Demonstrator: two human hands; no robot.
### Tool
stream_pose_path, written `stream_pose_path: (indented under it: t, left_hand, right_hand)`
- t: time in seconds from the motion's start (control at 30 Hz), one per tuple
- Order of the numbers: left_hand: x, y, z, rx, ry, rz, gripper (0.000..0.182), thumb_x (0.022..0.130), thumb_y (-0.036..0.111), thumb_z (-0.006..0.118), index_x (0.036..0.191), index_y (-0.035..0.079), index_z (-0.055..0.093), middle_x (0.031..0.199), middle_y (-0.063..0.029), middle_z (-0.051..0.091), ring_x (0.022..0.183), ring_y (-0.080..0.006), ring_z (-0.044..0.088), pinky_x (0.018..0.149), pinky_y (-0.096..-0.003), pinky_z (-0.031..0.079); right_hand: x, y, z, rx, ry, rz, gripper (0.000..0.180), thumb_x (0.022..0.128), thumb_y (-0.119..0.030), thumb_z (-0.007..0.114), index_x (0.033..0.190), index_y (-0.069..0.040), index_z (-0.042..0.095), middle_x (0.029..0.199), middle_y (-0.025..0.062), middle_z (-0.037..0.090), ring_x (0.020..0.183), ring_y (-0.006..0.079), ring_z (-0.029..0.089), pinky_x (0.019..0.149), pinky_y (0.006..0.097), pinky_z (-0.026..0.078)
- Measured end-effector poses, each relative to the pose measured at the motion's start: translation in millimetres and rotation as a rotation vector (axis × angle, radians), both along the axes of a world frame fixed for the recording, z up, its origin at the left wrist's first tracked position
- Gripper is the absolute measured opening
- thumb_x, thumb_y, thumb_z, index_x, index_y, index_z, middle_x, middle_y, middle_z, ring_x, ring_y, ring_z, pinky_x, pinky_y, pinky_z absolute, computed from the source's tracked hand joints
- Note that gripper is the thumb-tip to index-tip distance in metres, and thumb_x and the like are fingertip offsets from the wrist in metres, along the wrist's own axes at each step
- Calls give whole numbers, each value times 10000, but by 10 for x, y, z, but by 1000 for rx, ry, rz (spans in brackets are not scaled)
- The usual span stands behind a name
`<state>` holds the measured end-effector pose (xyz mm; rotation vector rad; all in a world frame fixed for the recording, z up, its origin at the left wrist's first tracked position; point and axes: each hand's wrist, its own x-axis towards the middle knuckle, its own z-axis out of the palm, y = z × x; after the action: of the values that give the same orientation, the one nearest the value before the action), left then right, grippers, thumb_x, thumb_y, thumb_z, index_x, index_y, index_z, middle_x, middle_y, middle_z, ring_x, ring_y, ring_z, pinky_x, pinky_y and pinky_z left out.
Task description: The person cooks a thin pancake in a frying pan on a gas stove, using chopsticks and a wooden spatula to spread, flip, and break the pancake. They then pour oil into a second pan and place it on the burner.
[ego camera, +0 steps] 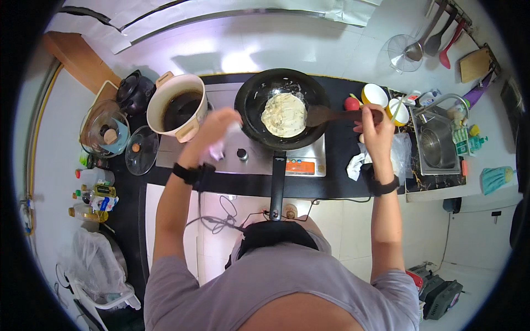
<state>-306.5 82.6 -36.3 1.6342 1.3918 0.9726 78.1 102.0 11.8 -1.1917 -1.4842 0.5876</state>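
Note:
A pale, flat round of dough or pancake [285, 115] lies in a black wok [252, 126] on the stove. My right hand [377, 134] grips the handle of a dark wooden spatula [331, 116], whose blade touches the right edge of the round. Between the wok and a cream pot [154, 108] of dark liquid is my left hand [217, 126], blurred by motion. Something whitish and pink shows under its fingers; whether the hand holds it is unclear. The wok's long black handle [278, 186] points toward my body.
Glass lids [142, 151] and a dark clay pot [134, 92] stand left of the cream pot. Yellow-and-white bowls [374, 95], a red round item [352, 103] and crumpled tissue [355, 166] sit to the right. Beyond is a metal sink [439, 165]. Bottles [96, 177] line the left counter.

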Motion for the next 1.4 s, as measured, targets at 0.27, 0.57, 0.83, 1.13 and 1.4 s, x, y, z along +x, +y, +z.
stream_pose_path:
  t: [0.27,0.57,0.83,1.13,1.4]
  left_hand:
    - [718,-584,-502,-458,-45,-293,390,975,353,501,1026,-16,616,894,-59,641,834,-120,583,749,-267,458]
    - [1183,-944,-691,-614,-474,-193,390,975,296,520,1228,1,485,1061,-51,574,997,-111,526,877,-256,417]
    - [1254,-978,-692,-599,-415,-134,499,969,239,481,1373,-30,368,1201,-105,532,1123,-176,459,998,-285,349]
    - [1210,-978,-745,-506,-416,-144,463,964,214,458,1347,-38,396,1223,-126,538,1119,-184,475,988,-292,362]
    - [1231,-970,-787,-585,-404,-123,484,954,251,489,1356,2,386,1209,-159,554,1097,-206,502,973,-314,381]
  right_hand:
    - [-22,173,-313,119,-148,70,180,936,-135,584,1010,26,614,746,89,653,643,139,655,570,262,543]
    - [-243,533,-350,48,-47,115,220,947,-140,571,1040,55,613,821,99,669,713,120,644,593,247,548]
    - [-287,421,-498,38,-43,99,182,939,-124,577,1022,34,615,757,85,659,656,119,647,586,246,540]
    - [-242,502,-676,101,-24,79,172,939,-119,580,1034,17,624,791,85,663,700,120,649,611,248,550]
    - [-263,342,-684,28,-271,-85,223,940,-128,586,1101,22,627,837,73,668,705,91,626,598,224,523]
